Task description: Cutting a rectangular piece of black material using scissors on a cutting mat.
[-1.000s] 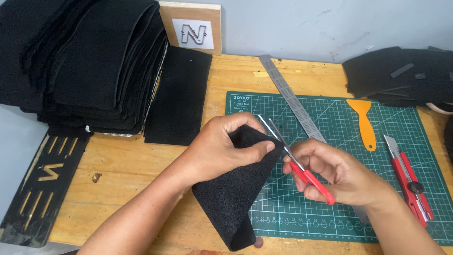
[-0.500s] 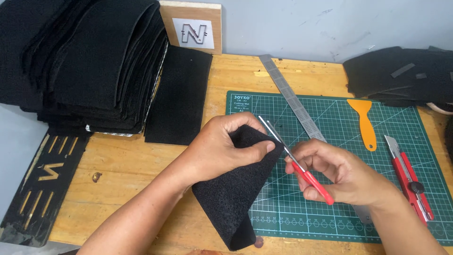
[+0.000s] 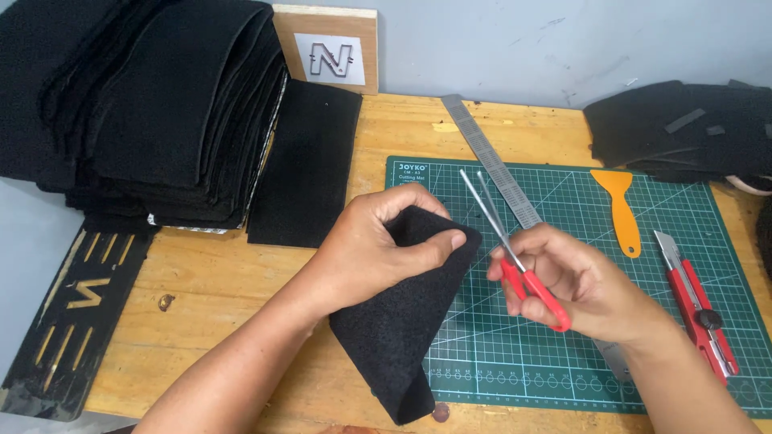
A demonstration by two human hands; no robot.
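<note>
your left hand (image 3: 371, 249) was clamped on a folded piece of black foam-like fabric (image 3: 402, 321), thumb pressed across the top fold and fingers curled behind it, with the piece hanging down from your grip over the near left corner of the green cutting mat (image 3: 563, 354). your right hand (image 3: 579, 285) was closed through the handles of the red-handled scissors (image 3: 515, 257), and the thin steel blades were slightly parted, pointing up and away from your grip, just beside the fabric's upper edge but not on it. risk as judged: your left thumb tip sat close to the blade line, so a quick closing stroke could nick it. the fabric looked soft and thick, and folded double it could buckle or slide between blades that slim, giving a ragged edge. the lower end dangled free below your grip, so its weight could pull the fold out of line. materials: the fabric was matte, porous, finely pebbled, with a rounded fold. the mat was smooth with a printed grid. beyond the scissor tips lay a long grey metal ruler (image 3: 490, 161), flat and narrow. right of your right hand were an orange plastic scraper (image 3: 621, 205) and a red utility knife (image 3: 696, 301). left of and beyond your left hand stood a tall stack of black sheets (image 3: 145, 104) on the wooden table (image 3: 225, 273).
</note>
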